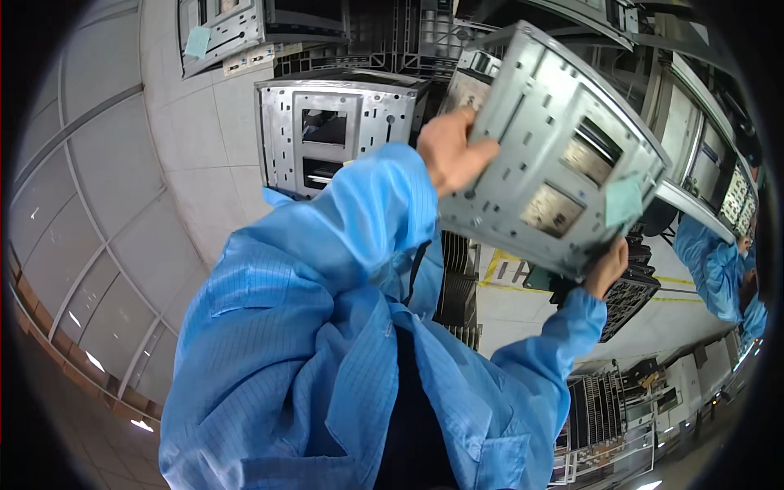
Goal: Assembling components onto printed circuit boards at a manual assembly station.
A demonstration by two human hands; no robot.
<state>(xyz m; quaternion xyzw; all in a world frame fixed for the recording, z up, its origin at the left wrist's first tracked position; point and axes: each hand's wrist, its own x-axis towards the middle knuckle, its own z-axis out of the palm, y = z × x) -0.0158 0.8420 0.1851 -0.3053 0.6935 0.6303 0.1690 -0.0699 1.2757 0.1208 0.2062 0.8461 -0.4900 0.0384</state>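
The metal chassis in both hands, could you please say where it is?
In the head view, the metal chassis is right of centre, left hand at its left edge, right hand at its lower edge, below the green note.

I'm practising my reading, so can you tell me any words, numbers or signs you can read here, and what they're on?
No whole word or number can be read.
Floor marking: dark strokes by yellow lines, partly hidden by the held metal case.
Pale green note on that case: too blurred to read.
Other green note, on the upper-left case: too small to read.
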